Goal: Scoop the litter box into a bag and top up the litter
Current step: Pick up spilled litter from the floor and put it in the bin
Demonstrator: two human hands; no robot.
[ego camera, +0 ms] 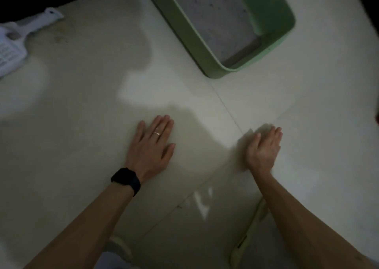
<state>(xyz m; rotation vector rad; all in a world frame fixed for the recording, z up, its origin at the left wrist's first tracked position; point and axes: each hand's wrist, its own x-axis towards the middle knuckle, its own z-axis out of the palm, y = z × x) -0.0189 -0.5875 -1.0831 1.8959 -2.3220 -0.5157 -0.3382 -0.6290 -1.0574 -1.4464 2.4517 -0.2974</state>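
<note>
A green litter box point(192, 36) holding pale grey litter point(217, 16) stands on the floor at the top, right of centre. A white slotted scoop point(18, 41) lies at the far left edge, handle pointing up and right. My left hand point(152, 145) is spread flat, palm down, over the floor in the middle, with a ring on one finger and a dark watch on the wrist. My right hand point(263, 147) is held out over the floor to the right with straight fingers, turned partly on edge. Both hands hold nothing, well short of the box and the scoop.
The floor is pale tile point(82, 125) with a grout line running diagonally between my hands. A pale green slipper point(250, 234) shows under my right forearm at the bottom. The top left corner is dark.
</note>
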